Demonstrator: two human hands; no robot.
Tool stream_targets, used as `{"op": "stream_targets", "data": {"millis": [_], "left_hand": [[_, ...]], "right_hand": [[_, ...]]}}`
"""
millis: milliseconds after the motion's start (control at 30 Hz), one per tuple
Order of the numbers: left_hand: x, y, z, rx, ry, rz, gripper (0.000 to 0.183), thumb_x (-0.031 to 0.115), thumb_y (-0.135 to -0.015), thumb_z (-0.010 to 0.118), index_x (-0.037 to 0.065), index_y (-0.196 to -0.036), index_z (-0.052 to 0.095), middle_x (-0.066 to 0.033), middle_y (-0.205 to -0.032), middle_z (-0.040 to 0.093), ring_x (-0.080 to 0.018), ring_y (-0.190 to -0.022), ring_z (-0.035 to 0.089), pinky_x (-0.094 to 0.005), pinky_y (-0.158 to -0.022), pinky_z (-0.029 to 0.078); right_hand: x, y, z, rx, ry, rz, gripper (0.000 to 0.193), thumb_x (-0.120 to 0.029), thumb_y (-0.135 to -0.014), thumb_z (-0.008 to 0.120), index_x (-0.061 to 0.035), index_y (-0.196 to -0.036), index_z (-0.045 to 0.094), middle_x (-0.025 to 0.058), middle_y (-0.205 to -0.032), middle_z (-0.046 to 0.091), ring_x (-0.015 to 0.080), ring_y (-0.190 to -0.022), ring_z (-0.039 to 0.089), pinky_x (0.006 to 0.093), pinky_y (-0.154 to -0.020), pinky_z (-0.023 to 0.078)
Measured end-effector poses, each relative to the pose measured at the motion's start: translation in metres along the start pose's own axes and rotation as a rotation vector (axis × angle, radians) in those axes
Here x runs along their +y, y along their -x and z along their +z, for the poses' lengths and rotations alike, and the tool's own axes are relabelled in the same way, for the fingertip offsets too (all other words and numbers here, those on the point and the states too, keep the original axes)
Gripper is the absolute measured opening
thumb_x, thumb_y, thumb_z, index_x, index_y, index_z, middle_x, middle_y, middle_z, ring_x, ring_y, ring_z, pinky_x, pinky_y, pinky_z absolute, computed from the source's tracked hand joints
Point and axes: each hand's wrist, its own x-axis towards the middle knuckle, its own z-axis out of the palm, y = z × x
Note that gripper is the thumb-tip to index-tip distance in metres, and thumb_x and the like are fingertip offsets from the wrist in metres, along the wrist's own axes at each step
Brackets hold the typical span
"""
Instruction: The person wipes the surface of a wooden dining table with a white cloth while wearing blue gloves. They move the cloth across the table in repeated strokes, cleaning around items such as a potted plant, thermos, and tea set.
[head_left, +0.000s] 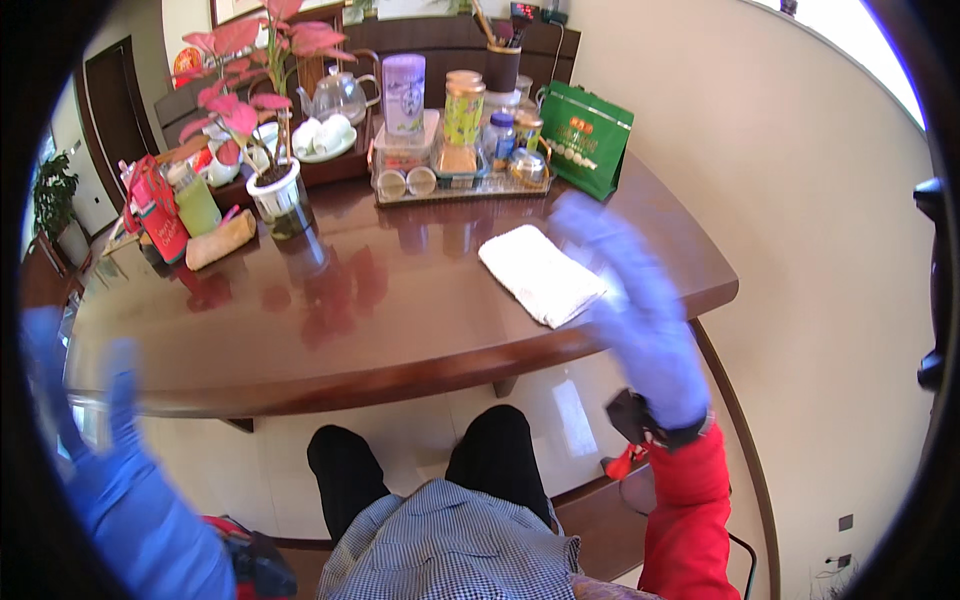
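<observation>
A folded white cloth point(538, 272) lies flat near the right end of a glossy dark brown table point(400, 300). Just right of it is my right hand point(645, 315) in a blue glove, blurred by motion, its fingers stretched toward the far side. Nothing shows clearly in its grasp; whether it touches the cloth's edge I cannot tell. My left hand point(125, 480), also blue-gloved, is raised at the lower left with thumb and fingers spread. It holds nothing and is apart from the table's left front edge.
A tray point(470, 197) of canisters, jars and cups stands at the back, beside a green gift bag point(585, 140). Further left are a potted pink-leaved plant point(275, 195), a rolled tan cloth point(222, 240), a red bottle holder point(160, 225) and a glass teapot point(340, 97).
</observation>
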Motion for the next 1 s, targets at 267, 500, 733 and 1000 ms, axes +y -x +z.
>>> {"op": "stream_targets", "data": {"millis": [267,500,733,1000], "left_hand": [[-0.071,0.096,-0.022,-0.077,-0.555,-0.693,0.093,0.065,-0.106,0.052,-0.007,-0.162,0.037,-0.0206,-0.165,0.045,-0.0313,-0.156,0.039,-0.0462,-0.129,0.028],[-0.131,0.167,-0.064,-0.388,-1.22,-0.646,0.078,0.048,-0.102,0.066,0.002,-0.161,0.043,-0.0209,-0.159,0.052,-0.0454,-0.149,0.043,-0.0543,-0.127,0.028],[-0.144,0.186,-0.06,-0.552,-1.512,-0.64,0.08,0.056,-0.1,0.06,0.006,-0.161,0.046,-0.0188,-0.159,0.052,-0.0423,-0.15,0.042,-0.0549,-0.129,0.024],[-0.145,0.186,-0.06,-0.556,-1.535,-0.631,0.078,0.054,-0.101,0.059,0.007,-0.161,0.046,-0.0179,-0.161,0.05,-0.0415,-0.15,0.042,-0.055,-0.128,0.025]], "right_hand": [[0.138,-0.001,0.049,-0.388,0.65,0.181,0.071,-0.055,-0.102,0.061,-0.0099,-0.156,0.054,0.0244,-0.161,0.049,0.0449,-0.149,0.044,0.0513,-0.123,0.036],[0.174,-0.015,0.032,-0.446,0.695,0.318,0.066,-0.051,-0.097,0.065,-0.0092,-0.148,0.061,0.0194,-0.156,0.055,0.0381,-0.142,0.054,0.0457,-0.118,0.043],[0.196,-0.042,0.038,-0.385,0.638,0.405,0.051,-0.04,-0.097,0.065,-0.0074,-0.136,0.067,0.0186,-0.144,0.064,0.0391,-0.132,0.061,0.0478,-0.111,0.048],[0.157,-0.042,0.138,-0.591,0.603,-0.02,0.051,-0.031,-0.103,0.054,-0.0194,-0.153,0.057,0.0118,-0.161,0.052,0.0348,-0.147,0.049,0.0529,-0.118,0.041]]}}
